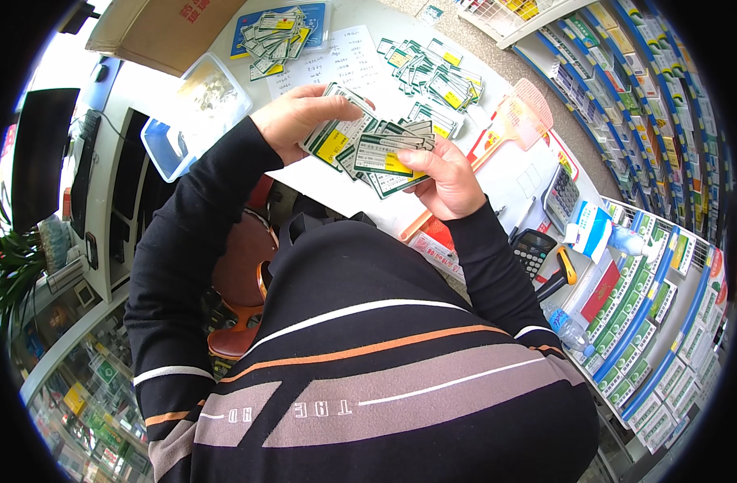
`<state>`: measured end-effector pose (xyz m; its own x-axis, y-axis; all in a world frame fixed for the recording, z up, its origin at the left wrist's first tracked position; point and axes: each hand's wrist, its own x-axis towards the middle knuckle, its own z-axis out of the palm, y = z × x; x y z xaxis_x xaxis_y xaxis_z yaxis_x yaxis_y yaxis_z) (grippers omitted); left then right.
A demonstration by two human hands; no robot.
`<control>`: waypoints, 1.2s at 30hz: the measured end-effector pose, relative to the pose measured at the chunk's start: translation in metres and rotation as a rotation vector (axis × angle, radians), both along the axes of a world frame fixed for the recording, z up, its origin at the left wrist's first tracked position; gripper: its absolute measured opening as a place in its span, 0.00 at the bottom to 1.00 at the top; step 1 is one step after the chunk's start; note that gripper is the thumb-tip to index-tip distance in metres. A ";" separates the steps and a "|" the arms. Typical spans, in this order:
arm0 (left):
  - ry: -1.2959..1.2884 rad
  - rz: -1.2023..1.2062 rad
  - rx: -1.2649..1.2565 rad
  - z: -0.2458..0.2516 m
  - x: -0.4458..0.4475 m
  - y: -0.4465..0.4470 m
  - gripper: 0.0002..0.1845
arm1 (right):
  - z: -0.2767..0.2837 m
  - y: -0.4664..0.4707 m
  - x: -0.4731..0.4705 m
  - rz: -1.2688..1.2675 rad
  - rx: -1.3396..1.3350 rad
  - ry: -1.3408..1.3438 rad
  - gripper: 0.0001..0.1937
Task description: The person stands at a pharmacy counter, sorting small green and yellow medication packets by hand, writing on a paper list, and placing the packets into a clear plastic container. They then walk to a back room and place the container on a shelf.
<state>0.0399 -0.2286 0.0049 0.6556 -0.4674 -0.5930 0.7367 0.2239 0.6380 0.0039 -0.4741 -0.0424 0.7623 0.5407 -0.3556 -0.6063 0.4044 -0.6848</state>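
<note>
A stack of price tag cards (327, 142), white with green edges and yellow panels, is gripped in my left hand (296, 121). My right hand (444, 178) pinches a fanned bunch of similar cards (377, 154) under its thumb. The two bunches overlap in front of me, over the white table (320, 184). Beyond my right hand, a loose heap of the same cards (426, 72) lies spread on the table. Another pile of cards (275, 36) rests on a blue box (317, 27) at the far side. Between the heaps lies a sheet of handwritten paper (338, 60).
To the left stand a clear plastic tub (214, 90) and a cardboard box (157, 30). On the right are an orange fly swatter (522, 115), two calculators (561, 196), a yellow-handled tool (566, 265) and a plastic bottle (567, 329). Shelves of medicine boxes (640, 108) line the right side.
</note>
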 end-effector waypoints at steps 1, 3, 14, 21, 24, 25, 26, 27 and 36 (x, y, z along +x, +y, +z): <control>-0.002 0.002 0.022 0.000 0.000 0.001 0.19 | 0.000 -0.001 0.000 0.002 0.009 -0.003 0.16; -0.021 -0.001 0.058 -0.002 0.000 0.002 0.18 | -0.001 -0.002 0.000 0.000 0.005 -0.013 0.16; -0.139 0.142 0.029 -0.009 -0.003 -0.001 0.17 | -0.003 -0.007 0.003 -0.055 0.058 0.044 0.16; -0.133 0.250 0.007 -0.007 -0.005 -0.004 0.22 | 0.000 -0.011 0.004 -0.077 0.018 0.029 0.14; -0.111 0.280 -0.035 -0.012 -0.006 -0.002 0.22 | 0.007 -0.009 0.005 -0.073 0.008 0.008 0.13; -0.109 0.279 -0.048 -0.014 -0.007 -0.002 0.22 | 0.007 -0.009 0.005 -0.070 0.006 0.000 0.13; -0.117 0.276 -0.044 -0.016 -0.007 -0.003 0.22 | 0.005 -0.010 0.005 -0.071 0.013 -0.015 0.14; -0.124 0.273 -0.040 -0.016 -0.008 -0.004 0.22 | 0.005 -0.009 0.005 -0.070 0.013 -0.024 0.14; -0.284 0.285 -0.037 -0.016 -0.024 -0.023 0.22 | 0.015 -0.008 0.009 -0.034 0.019 -0.159 0.17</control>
